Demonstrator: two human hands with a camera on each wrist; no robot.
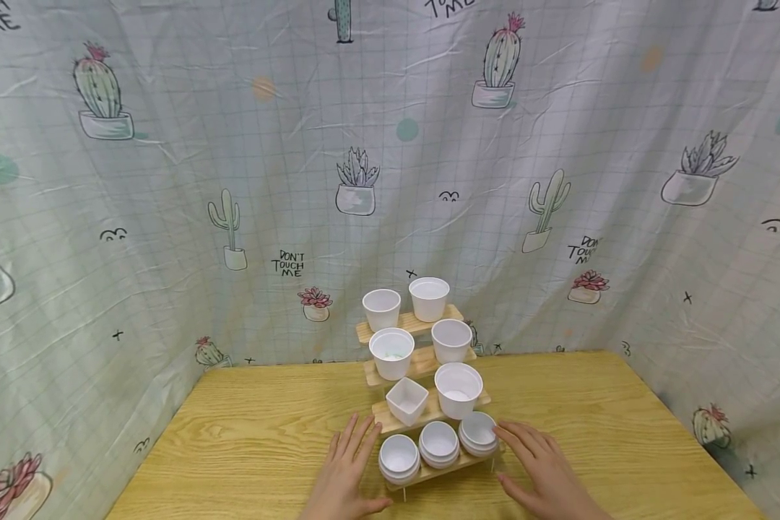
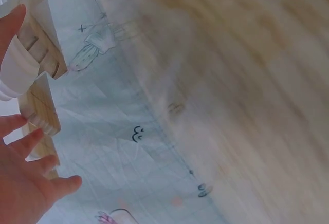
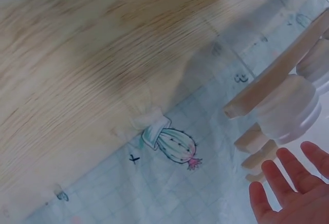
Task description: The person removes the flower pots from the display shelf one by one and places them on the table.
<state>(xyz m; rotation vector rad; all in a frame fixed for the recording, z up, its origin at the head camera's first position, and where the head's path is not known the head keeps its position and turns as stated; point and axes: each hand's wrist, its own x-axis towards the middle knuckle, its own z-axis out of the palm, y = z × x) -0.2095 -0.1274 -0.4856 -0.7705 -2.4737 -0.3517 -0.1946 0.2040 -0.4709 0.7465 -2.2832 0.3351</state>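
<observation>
A four-tier wooden stand [image 1: 445, 469] carries white pots on every step. On its lowest step are three round pots: a left one [image 1: 399, 456], a middle one [image 1: 439, 442] and a right one [image 1: 478, 430]. My left hand [image 1: 343, 469] is at the stand's left side, fingers spread and fingertips by the ends of the lower boards. On the opposite side my right hand [image 1: 546, 473] has its fingers extended, the fingertips right at the right pot's rim. In the right wrist view, that hand's fingers [image 3: 280, 180] are straight beside the pots. Neither hand grips anything.
Higher up stand a square pot [image 1: 406, 401] and several round ones, including a ribbed-rim pot [image 1: 391, 354] and a top pot [image 1: 429, 300]. The wood-grain table [image 1: 247, 448] extends to both sides. A cactus-print curtain [image 1: 390, 238] hangs behind and along the sides.
</observation>
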